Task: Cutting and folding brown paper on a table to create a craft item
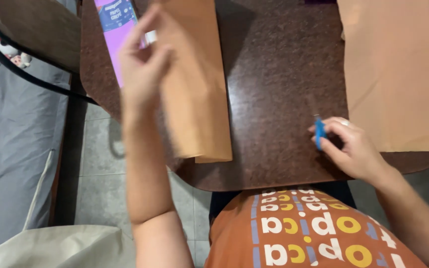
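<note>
Hands over a dark surface [274,74] with brown paper

The left hand [142,67] hangs loose and unclenched above a folded brown paper [197,99] beside a purple packet [115,30]; the right hand [353,149] pinches a small blue tool [318,131] near a second paper sheet [398,69].

Dark speckled table [274,74], grey cloth [11,149] on the left (cream bag [60,246] below it), tiled floor [100,168].

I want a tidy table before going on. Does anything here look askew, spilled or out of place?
Nothing is spilled or damaged. The folded brown paper under the left hand hangs slightly over the table edge, beside a purple packet. The right hand holds a small blue object.
</note>
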